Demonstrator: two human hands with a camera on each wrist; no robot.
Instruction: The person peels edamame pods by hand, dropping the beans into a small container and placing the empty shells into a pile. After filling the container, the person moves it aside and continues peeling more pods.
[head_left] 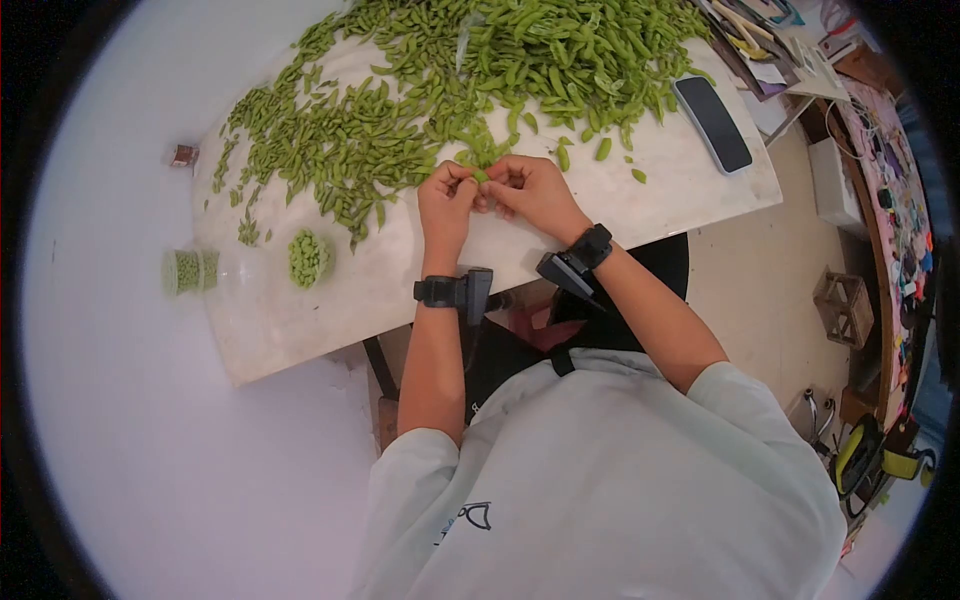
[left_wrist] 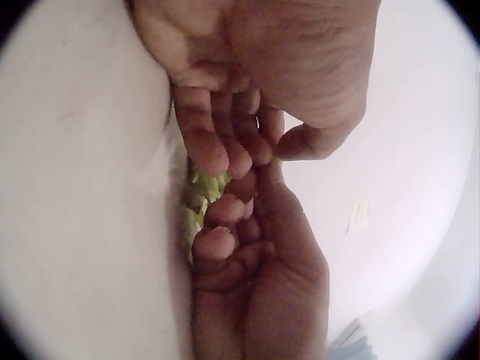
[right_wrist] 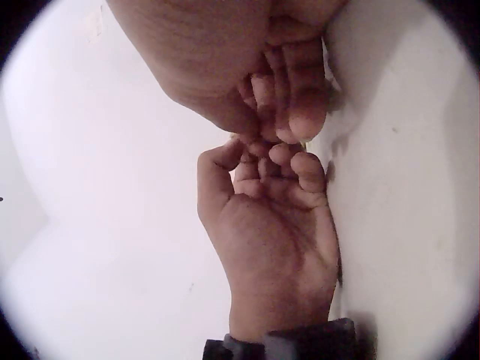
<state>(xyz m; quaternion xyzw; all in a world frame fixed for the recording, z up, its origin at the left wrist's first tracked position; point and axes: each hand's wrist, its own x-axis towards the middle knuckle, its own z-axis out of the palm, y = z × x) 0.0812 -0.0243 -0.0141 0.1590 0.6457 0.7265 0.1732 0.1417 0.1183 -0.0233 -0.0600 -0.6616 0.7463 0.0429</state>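
In the head view, my left hand (head_left: 446,208) and right hand (head_left: 543,192) meet fingertip to fingertip over the near side of the table. Between them they pinch one green soybean pod (head_left: 480,176). Curled fingers mostly hide this pod in both wrist views. The left wrist view has my left hand (left_wrist: 292,52) at the top, facing my right hand (left_wrist: 277,292). Just beyond the fingertips, a wide heap of green soybean pods (head_left: 560,60) spreads over the table. A small clear cup of shelled soybeans (head_left: 308,257) stands to the left.
A clear jar with green beans (head_left: 187,271) is at the table's left edge. A small brown item (head_left: 184,155) lies farther back. The phone (head_left: 713,124) rests near the right edge of the white table (head_left: 620,205). Loose pods (head_left: 603,149) lie past the right hand.
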